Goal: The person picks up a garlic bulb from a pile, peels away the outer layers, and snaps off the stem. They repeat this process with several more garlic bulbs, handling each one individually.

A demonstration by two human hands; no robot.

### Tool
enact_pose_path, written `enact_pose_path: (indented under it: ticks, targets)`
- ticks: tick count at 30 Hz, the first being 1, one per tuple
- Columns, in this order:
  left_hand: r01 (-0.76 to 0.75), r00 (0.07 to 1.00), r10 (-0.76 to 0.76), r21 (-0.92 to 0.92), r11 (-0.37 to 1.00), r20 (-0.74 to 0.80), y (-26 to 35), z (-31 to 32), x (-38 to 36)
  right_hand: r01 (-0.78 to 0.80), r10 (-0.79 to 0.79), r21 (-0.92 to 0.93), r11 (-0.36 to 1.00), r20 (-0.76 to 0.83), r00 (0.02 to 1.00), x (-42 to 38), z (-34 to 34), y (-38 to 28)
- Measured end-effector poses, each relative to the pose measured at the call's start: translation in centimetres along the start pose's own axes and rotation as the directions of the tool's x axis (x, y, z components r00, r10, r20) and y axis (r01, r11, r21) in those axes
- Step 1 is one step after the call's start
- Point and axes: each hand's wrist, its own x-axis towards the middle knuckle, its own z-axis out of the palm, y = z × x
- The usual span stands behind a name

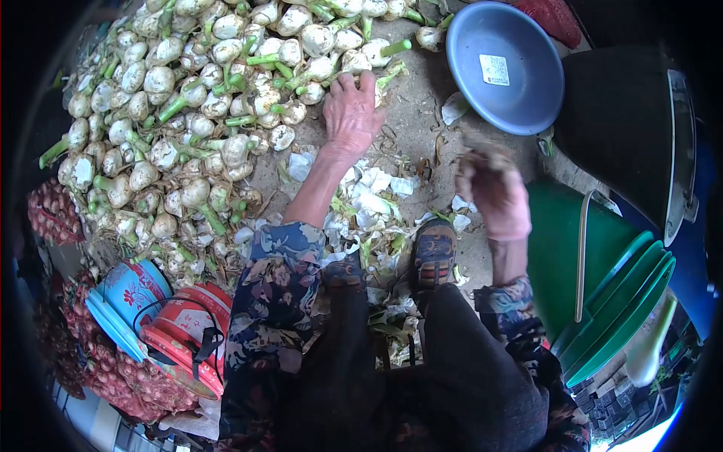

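A large heap of white garlic bulbs (158,83) with short green stems and dirty skins covers the ground at the upper left. My left hand (354,113) reaches to the heap's right edge, its fingers curled down over a garlic bulb with a ragged green stem (392,75) sticking out beside them. The bulb itself is mostly under the hand. Off to the right, my right hand (493,192) is raised and smeared by motion. Its fingers look bent and dirty, but whether they hold anything does not show.
A blue plastic basin (471,79) with a white label stands at the upper right. Green tubs (553,264) and a dark container (617,120) are on the right. Peeled skins (369,207) litter the ground by my shoes. Red and blue buckets (188,316) and red net sacks (124,380) lie lower left.
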Motion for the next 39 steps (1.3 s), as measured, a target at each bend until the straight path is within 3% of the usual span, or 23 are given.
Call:
enact_pose_path:
  ticks: [2,3,4,7,8,10,13,16,19,22,24,26,27,29,30,31,34,35,36,38,39]
  targets:
    - [0.053,0.999,-0.052,-0.161,0.986,0.012,-0.5,-0.3,-1.0,-0.214,0.214,-0.005,0.977,-0.006,0.977,1.5,-1.7,3.8]
    - [0.001,1.0,-0.005,-0.204,0.979,-0.018,-1.2,-0.3,-2.3,-0.164,0.164,-0.001,0.986,-0.047,0.985,1.9,-1.5,5.4]
    - [-0.072,0.996,0.057,-0.229,0.971,-0.072,-0.8,-0.8,-3.7,-0.24,0.239,-0.001,0.971,-0.082,0.968,2.4,-1.1,6.1]
    - [-0.264,0.96,0.22,-0.298,0.918,-0.173,0.7,-2.5,-8.2,-0.225,0.235,0.09,0.97,-0.119,0.965,2.8,1.0,7.8]
    - [-0.301,0.952,0.259,-0.327,0.896,-0.164,1.3,-2.9,-9.3,-0.283,0.266,-0.074,0.956,-0.182,0.947,2.7,1.1,8.3]
    - [-0.263,0.964,0.234,-0.354,0.898,-0.124,1.8,-3.6,-10.7,-0.437,0.369,-0.251,0.864,-0.275,0.888,1.8,2.2,7.1]
    - [-0.205,0.979,0.181,-0.457,0.866,-0.098,1.6,-3.5,-12.2,-0.45,0.357,-0.295,0.843,-0.319,0.878,0.9,3.0,6.8]
    - [-0.191,0.982,0.155,-0.514,0.836,-0.112,1.4,-4.1,-12.6,-0.426,0.354,-0.285,0.859,-0.271,0.895,0.3,3.5,7.0]
    - [-0.051,0.999,0.047,-0.704,0.709,-0.025,0.9,-5.2,-13.1,-0.404,0.358,-0.2,0.892,-0.232,0.904,-0.7,4.0,6.9]
    - [0.123,0.992,-0.041,-0.88,0.458,0.118,0.4,-5.5,-13.8,-0.317,0.277,-0.146,0.937,-0.24,0.93,-1.3,4.6,6.9]
    - [0.332,0.941,-0.094,-0.939,0.085,0.324,0.6,-6.0,-14.4,-0.301,0.286,-0.073,0.951,-0.169,0.943,-2.1,4.8,6.3]
    - [0.457,0.873,-0.056,-0.853,-0.25,0.484,0.2,-6.1,-14.7,-0.246,0.252,0.081,0.966,-0.082,0.964,-2.8,4.8,6.3]
    - [0.408,0.888,-0.033,-0.817,-0.409,0.459,0.7,-6.0,-15.3,-0.218,0.217,-0.044,0.975,-0.032,0.976,-3.0,4.7,6.3]
    - [0.449,0.785,-0.084,-0.656,-0.606,0.614,0.3,-5.1,-17.2,-0.132,0.16,-0.28,0.951,0.079,0.984,-3.2,4.1,6.1]
    - [0.447,0.722,-0.092,-0.563,-0.696,0.686,0.1,-4.6,-17.9,-0.075,0.139,-0.389,0.918,0.139,0.98,-3.2,4.4,5.8]
    - [0.462,0.701,0.039,-0.412,-0.785,0.712,-0.6,-4.4,-18.5,0.182,-0.064,-0.555,0.811,0.226,0.972,-3.1,5.3,5.8]
    - [0.536,0.7,0.306,-0.192,-0.822,0.645,-1.7,-3.6,-19.4,0.118,0.266,-0.909,0.4,0.239,0.934,-3.3,5.1,3.5]
    - [0.535,0.66,0.252,-0.207,-0.819,0.708,-1.4,-3.1,-19.8,0.456,0.062,-0.876,0.155,0.469,0.881,-3.4,3.5,5.4]
    - [0.536,0.614,0.196,-0.222,-0.815,0.764,-0.8,-3.1,-19.9,0.431,0.063,-0.891,0.147,0.443,0.894,-3.4,3.8,5.5]
    - [0.612,0.612,0.186,-0.311,-0.727,0.769,-0.2,-3.6,-19.7,0.374,0.056,-0.918,0.128,0.384,0.922,-3.4,4.8,5.9]
    - [0.639,0.626,0.265,-0.288,-0.713,0.733,-0.8,-3.2,-19.3,0.387,-0.002,-0.92,0.071,0.387,0.922,-3.6,4.7,6.0]
